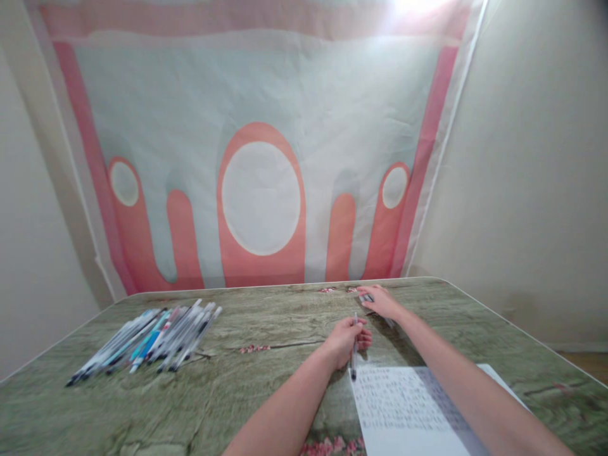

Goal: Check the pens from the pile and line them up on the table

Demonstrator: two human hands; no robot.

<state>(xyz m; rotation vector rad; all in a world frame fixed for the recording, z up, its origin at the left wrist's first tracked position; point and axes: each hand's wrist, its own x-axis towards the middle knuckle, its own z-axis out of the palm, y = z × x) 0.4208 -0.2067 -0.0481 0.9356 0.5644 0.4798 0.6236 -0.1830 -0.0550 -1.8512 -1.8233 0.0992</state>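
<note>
My left hand is closed around a pen with a clear barrel and a dark lower end. The pen stands nearly upright in view, with its dark end by the top left corner of a written sheet of paper. Farther back, my right hand has its thumb and fingers around a slim pen. Most of that pen is hidden under the hand, and only its ends show. My right forearm passes over the paper and covers part of the writing.
On the left of the wood-patterned table lies a loose pile of pens, mostly clear with dark ends, several blue or teal. Pink blossoms are printed on the tabletop. A pink and grey hanging cloth stands behind the far edge.
</note>
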